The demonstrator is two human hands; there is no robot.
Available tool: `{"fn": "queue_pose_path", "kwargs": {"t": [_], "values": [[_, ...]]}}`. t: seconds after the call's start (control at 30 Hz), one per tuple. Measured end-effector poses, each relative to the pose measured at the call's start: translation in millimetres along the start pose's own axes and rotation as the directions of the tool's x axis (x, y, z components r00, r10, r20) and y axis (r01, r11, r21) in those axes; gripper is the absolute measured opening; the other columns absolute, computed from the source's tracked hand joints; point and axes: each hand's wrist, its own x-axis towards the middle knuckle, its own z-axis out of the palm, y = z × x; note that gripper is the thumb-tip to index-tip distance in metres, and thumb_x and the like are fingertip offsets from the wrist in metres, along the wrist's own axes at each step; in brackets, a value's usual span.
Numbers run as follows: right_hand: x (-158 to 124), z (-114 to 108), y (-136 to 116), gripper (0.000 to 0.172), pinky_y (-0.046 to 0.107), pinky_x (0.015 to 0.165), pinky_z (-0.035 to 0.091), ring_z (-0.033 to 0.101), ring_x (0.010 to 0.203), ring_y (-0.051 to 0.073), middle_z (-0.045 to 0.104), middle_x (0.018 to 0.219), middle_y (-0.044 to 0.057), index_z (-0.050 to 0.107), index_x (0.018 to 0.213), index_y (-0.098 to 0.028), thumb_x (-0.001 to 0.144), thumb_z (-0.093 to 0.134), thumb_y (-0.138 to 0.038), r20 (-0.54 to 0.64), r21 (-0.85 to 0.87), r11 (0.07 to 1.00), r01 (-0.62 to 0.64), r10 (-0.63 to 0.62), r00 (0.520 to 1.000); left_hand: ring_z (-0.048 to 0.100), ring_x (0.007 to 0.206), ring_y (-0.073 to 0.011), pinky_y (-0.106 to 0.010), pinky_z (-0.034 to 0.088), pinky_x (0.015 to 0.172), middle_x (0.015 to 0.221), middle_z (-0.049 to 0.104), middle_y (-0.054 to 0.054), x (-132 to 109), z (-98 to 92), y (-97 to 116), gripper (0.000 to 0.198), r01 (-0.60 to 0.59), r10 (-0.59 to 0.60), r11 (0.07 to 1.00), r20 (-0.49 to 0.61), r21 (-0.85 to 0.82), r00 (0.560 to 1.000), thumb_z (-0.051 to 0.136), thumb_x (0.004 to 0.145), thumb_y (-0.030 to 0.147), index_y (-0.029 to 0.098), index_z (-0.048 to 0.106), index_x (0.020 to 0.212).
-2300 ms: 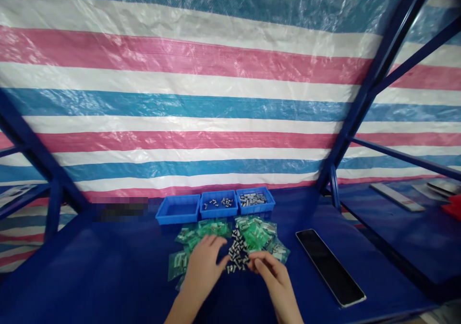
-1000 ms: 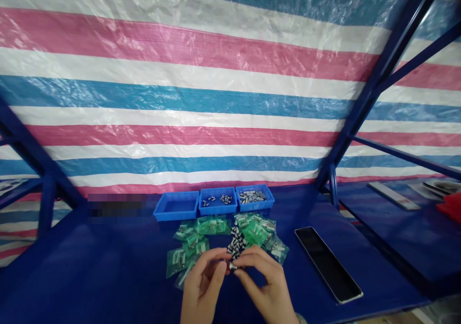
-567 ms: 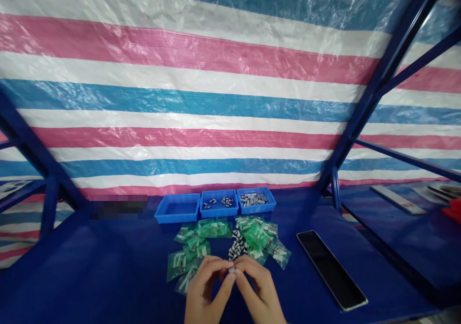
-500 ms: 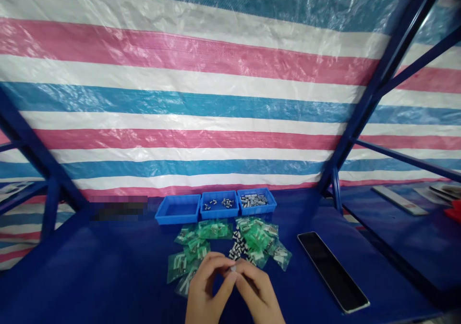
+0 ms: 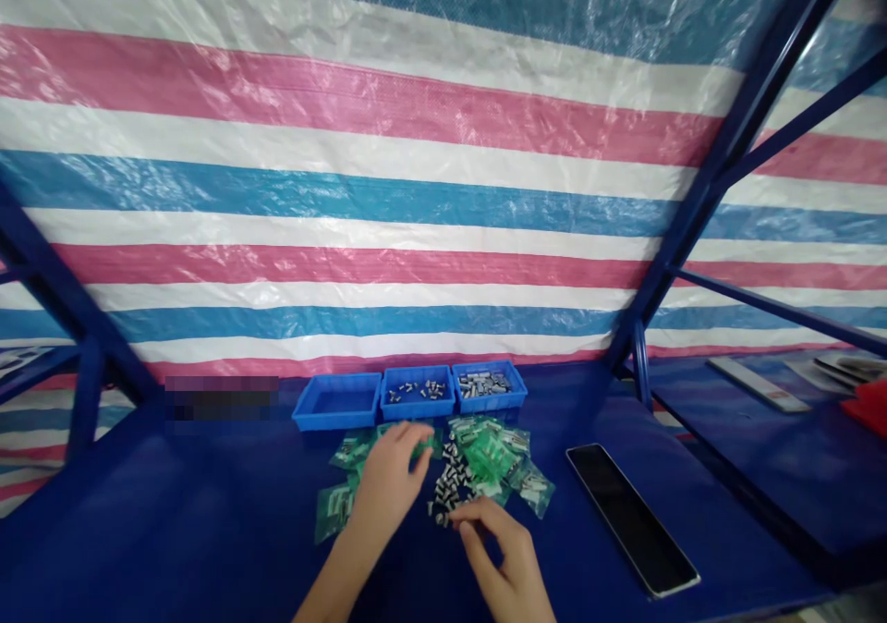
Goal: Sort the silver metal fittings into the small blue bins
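My left hand [image 5: 396, 466] reaches forward over the green bags, its thumb apart from the fingers, and nothing shows in it. Under and around it lie small clear-green plastic bags [image 5: 335, 510] with metal parts inside. At the near end of a loose pile of small silvery metal parts [image 5: 450, 475], my right hand [image 5: 500, 549] has thumb and forefinger pinched together. A small metal part [image 5: 442, 519] sits right at those fingertips. More green bags [image 5: 489, 452] are heaped to the right of the pile.
Along the back stand three blue trays: a left tray [image 5: 336, 420] with no parts visible, a middle tray [image 5: 416, 409] with several small parts, and a right tray [image 5: 491, 404] holding many metal pieces. A dark phone-like slab [image 5: 630, 521] lies on the right. Blue frame posts [image 5: 693, 207] border the table.
My hands, together at a small light piece before, have separated. The left moved forward over the bags and opened; the right stayed low, its fingertips now at the near end of the pile.
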Motion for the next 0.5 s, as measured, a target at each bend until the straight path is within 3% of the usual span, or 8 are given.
{"fn": "queue_pose_path", "kwargs": {"t": [0.07,0.2,0.33,0.5], "values": [[-0.8,-1.2,5.3,0.028,0.024,0.063,0.049,0.065,0.069,0.018,0.071,0.079,0.005,0.073,0.093,-0.020,0.098,0.049,-0.034,-0.012,-0.034,0.999,-0.004,0.004,1.000,0.068,0.084,-0.0252,-0.036,0.054,0.077,0.087,0.073,-0.005,-28.6,4.8,3.3,0.022,0.013,-0.017,0.999,0.081,0.047,0.997,0.059,0.077,0.007,0.021,0.072,0.088],[-1.1,1.8,10.2,0.024,0.024,0.064,0.051,0.067,0.070,0.018,0.071,0.080,0.005,0.072,0.094,-0.020,0.098,0.050,-0.028,0.037,-0.060,0.997,0.050,-0.048,0.998,0.064,0.100,-0.0298,-0.041,0.050,0.083,0.103,0.070,-0.009,-60.9,13.8,3.4,0.027,0.020,-0.084,0.958,0.214,0.285,0.973,0.058,0.080,0.006,0.021,0.072,0.098],[-3.1,7.7,10.7,0.022,0.024,0.060,0.050,0.066,0.066,0.018,0.070,0.077,0.004,0.072,0.091,-0.020,0.096,0.050,-0.024,0.032,-0.087,0.993,0.078,-0.076,0.997,0.062,0.102,-0.0294,-0.043,0.048,0.084,0.103,0.069,-0.008,-64.2,19.9,-1.1,0.026,0.016,-0.103,0.938,0.236,0.345,0.966,0.049,0.087,0.007,0.022,0.070,0.094],[-3.0,8.9,12.1,0.021,0.023,0.061,0.051,0.066,0.067,0.017,0.069,0.078,0.004,0.070,0.094,-0.021,0.094,0.049,-0.019,0.003,-0.095,0.992,0.086,-0.087,0.996,0.064,0.091,-0.0272,-0.042,0.048,0.083,0.093,0.070,-0.006,-63.8,17.7,0.6,0.017,0.069,-0.101,0.980,0.166,0.188,0.981,0.054,0.082,0.010,0.020,0.067,0.087]]}}
